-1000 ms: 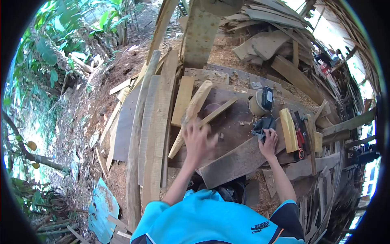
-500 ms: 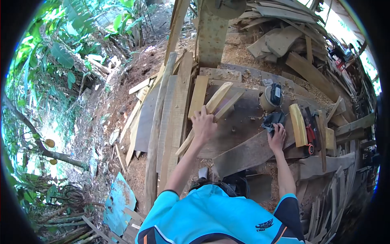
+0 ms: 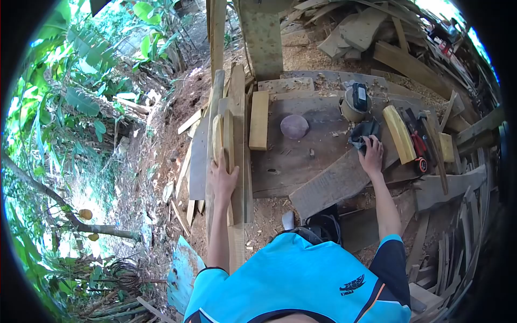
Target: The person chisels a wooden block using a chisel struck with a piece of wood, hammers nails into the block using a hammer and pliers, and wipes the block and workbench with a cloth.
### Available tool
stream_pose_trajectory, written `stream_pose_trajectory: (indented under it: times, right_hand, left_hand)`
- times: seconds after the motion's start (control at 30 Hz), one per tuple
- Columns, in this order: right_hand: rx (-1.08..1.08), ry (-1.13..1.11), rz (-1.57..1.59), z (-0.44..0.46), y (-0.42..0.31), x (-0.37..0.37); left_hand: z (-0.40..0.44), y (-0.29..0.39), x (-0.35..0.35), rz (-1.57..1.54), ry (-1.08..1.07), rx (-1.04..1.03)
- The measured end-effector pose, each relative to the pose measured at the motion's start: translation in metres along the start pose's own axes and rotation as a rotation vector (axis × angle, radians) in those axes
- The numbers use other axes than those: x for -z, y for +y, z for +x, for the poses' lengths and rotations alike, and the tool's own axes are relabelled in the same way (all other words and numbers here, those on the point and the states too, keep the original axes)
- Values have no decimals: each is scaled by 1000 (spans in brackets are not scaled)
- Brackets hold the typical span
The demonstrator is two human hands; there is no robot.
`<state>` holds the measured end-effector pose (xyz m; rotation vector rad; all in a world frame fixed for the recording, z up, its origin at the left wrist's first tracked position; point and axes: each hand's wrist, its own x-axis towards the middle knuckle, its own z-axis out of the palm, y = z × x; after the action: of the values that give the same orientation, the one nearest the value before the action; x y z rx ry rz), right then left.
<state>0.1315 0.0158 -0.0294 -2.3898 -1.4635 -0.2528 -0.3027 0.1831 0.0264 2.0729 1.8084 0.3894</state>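
Observation:
My left hand (image 3: 223, 180) rests on two narrow wooden strips (image 3: 218, 134), its fingers over them and its thumb out to the right. The strips lie lengthwise on a stack of long planks (image 3: 237, 91). On the workbench, my right hand (image 3: 371, 156) has its fingers curled at the edge of a dark grey crumpled cloth-like thing (image 3: 363, 132). Just beyond stands a round tan object (image 3: 349, 112) with a black block (image 3: 359, 97) on top. A purplish disc (image 3: 294, 127) and a yellowish wood block (image 3: 259, 121) lie on the bench boards (image 3: 285, 167).
At the right of the bench are a carved yellow wood piece (image 3: 398, 134) and a red-handled tool (image 3: 418, 144). A post (image 3: 261, 43) rises at the far side. Scrap boards (image 3: 361, 29) are heaped at the back right. Plants (image 3: 83, 102) grow on the left.
My left hand has carried the wooden strips left from the bench onto the long planks, uncovering the purplish disc. My right hand stays at the dark cloth-like thing. The view has shifted slightly.

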Motion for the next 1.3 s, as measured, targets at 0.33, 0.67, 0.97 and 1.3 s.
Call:
stream_pose_trajectory:
  times: [0.33, 0.67, 0.97, 1.3]
  right_hand:
    - [-24, -8, -2, 1, -5, 5]
    - [-114, -44, -20, 4, 10, -9]
    - [-633, -269, -296, 53, -76, -33]
    - [-332, 45, 1153, 148, -182, -100]
  left_hand:
    - [37, 42, -4, 140, 304, -238]
    - [106, 181, -137, 172, -320, -326]
    - [140, 133, -69, -87, -79, -124]
    - [155, 127, -91, 128, -1, -79]
